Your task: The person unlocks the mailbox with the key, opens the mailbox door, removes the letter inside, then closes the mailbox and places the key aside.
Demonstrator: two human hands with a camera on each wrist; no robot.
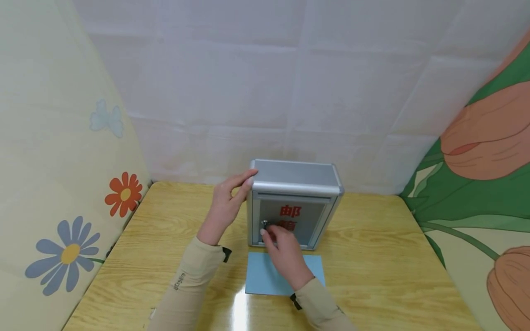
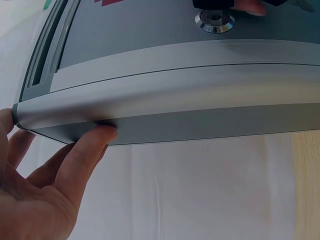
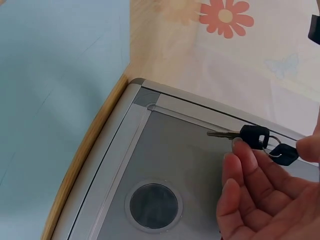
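Note:
A grey metal mailbox (image 1: pixel 293 174) with red characters on its front door stands upright. My left hand (image 1: pixel 226 202) rests on its upper left corner, the fingertips (image 2: pixel 102 134) against the side panel and top edge. My right hand (image 1: pixel 285 253) is in front of the door, by the lock (image 2: pixel 215 22). In the right wrist view, its thumb and fingers pinch a black-headed key (image 3: pixel 254 136), whose metal blade is exposed. A ring joins it to a second black key head (image 3: pixel 284 155). A round dark window (image 3: pixel 153 206) sits low on the door.
A light-blue sheet (image 1: pixel 257 280) lies on the wooden table (image 1: pixel 381 257) right in front of the mailbox, partly under my right arm. A white cloth (image 1: pixel 232 82) hangs behind. Flower-printed panels (image 1: pixel 54 147) flank the table on both sides.

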